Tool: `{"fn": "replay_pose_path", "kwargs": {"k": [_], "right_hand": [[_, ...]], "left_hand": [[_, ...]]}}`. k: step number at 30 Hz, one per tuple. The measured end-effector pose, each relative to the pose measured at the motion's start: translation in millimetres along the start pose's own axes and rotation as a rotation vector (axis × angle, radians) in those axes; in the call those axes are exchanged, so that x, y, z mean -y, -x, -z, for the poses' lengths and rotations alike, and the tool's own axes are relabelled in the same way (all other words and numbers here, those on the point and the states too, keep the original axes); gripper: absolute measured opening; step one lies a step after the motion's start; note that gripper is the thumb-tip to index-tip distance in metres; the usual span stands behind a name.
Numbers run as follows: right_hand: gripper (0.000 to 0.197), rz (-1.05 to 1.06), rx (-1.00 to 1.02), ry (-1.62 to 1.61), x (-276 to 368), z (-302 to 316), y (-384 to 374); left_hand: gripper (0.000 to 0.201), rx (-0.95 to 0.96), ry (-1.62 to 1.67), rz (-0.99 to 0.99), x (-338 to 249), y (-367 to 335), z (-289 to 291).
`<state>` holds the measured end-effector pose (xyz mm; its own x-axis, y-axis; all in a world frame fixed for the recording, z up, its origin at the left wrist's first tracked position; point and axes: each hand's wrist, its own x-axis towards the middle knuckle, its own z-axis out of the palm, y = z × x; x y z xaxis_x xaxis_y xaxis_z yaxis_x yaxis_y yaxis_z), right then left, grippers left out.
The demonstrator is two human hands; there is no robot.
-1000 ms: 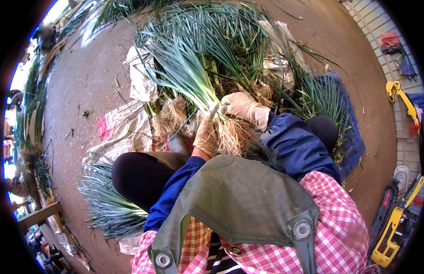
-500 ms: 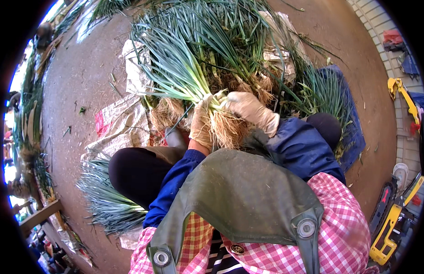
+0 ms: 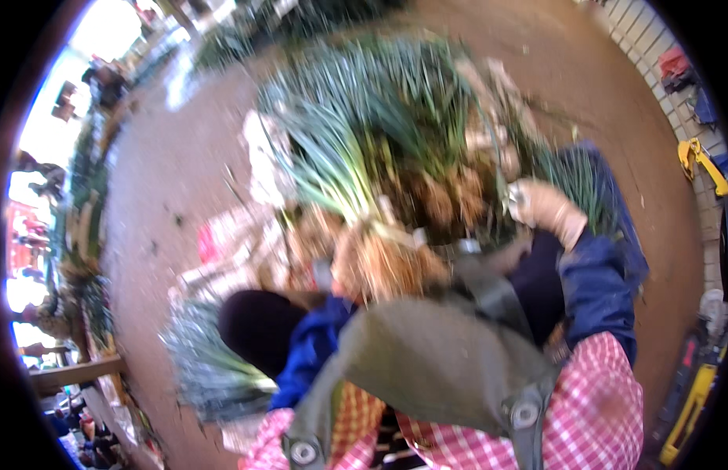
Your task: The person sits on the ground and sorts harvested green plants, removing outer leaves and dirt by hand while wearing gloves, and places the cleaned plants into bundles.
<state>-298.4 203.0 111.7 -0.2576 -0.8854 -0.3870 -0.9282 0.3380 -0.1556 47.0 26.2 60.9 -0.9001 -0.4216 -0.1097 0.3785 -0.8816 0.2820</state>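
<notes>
My left hand (image 3: pixel 348 262), in a pale glove, is closed round the stems of a bunch of green onions (image 3: pixel 352 176). Their leaves fan away from me and up to the left. Brown stringy roots (image 3: pixel 395 270) hang toward my lap. Off to the right, above my knee, my gloved right hand (image 3: pixel 542 207) is away from the bunch. Its fingers are curled, with a thin greenish strip at their tips, too blurred to make out. A large pile of green onions (image 3: pixel 411 86) lies just beyond, roots toward me.
Whitish sacks (image 3: pixel 231 254) lie under and beside the pile. Another bundle of green onions (image 3: pixel 207 356) rests by my left knee. More lie on a blue sheet (image 3: pixel 630 235) at the right. Yellow-handled tools (image 3: pixel 689 407) are at the far right, and a wooden bar (image 3: pixel 78 372) at the left.
My right hand has left the stems and moved out to the right. My left hand keeps its hold on the bunch. The whole view has shifted and blurred.
</notes>
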Motion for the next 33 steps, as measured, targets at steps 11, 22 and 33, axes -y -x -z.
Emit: {"fn": "replay_pose_path", "kwargs": {"k": [11,22,33], "right_hand": [[0.030,0.373,-0.319,-1.080,69,43,8],[0.034,0.220,-1.080,-1.221,5,69,115],[0.033,0.258,-0.992,-1.334,4,87,106]], "left_hand": [[0.023,-0.323,-1.495,0.308,-99,58,-50],[0.013,-0.261,-3.942,-0.409,-148,104,-290],[0.007,-0.377,-3.689,-0.799,-242,80,-367]]}}
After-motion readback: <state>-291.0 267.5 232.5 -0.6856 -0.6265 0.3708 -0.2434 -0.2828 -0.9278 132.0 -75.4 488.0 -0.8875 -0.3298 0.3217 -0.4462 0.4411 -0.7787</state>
